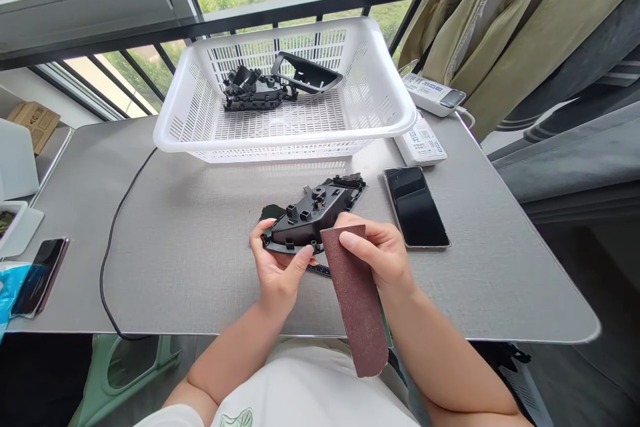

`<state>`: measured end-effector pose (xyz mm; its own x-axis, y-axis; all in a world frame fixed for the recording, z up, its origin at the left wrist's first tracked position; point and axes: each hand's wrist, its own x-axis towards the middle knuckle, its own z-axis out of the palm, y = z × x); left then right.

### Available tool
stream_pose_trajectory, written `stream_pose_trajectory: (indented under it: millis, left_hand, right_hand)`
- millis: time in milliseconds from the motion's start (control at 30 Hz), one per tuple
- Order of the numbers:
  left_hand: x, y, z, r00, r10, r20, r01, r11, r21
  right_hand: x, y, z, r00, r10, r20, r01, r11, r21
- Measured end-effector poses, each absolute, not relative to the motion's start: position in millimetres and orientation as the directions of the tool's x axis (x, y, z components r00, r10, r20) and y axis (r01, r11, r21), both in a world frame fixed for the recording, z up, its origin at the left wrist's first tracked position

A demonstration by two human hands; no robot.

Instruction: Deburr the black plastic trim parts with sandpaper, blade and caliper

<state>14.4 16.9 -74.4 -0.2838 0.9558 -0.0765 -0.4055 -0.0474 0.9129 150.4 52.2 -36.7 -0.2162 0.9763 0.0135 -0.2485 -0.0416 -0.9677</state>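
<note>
My left hand (277, 265) grips the near end of a black moulded plastic part (313, 213), holding it just above the grey table. My right hand (380, 250) pinches a long strip of reddish-brown sandpaper (357, 300) against the part's right side. The strip hangs down past the table's front edge toward my lap. Behind them stands a white slotted basket (380, 113) with more black plastic parts (257, 90) and a black frame piece (307, 73) inside.
A black phone (416, 205) lies right of my hands, white boxes (423, 140) behind it, and a white device (434, 95) further back. Another phone (43, 273) lies at the left edge. A black cable (113, 240) curves across the grey table (500, 267). Jackets hang at the right.
</note>
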Motion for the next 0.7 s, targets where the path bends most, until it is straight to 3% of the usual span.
stream_pose_trajectory:
  millis: [267, 533, 700]
  left_hand:
    - [15.3, 18.1, -71.7, -0.383, 0.920, -0.082, -0.371, -0.073, 0.926]
    - [15.5, 16.7, -72.1, -0.399, 0.915, -0.064, -0.343, -0.084, 0.936]
    - [16.7, 15.7, -75.8, -0.486, 0.872, 0.054, -0.262, -0.204, 0.943]
  right_hand:
    - [147.7, 53.4, -38.1, -0.258, 0.965, 0.053, -0.136, 0.018, -0.991]
    - [146.5, 53.4, -40.0, -0.276, 0.960, 0.041, -0.134, 0.004, -0.991]
    - [146.9, 52.6, -44.1, -0.294, 0.953, 0.076, -0.093, 0.051, -0.994]
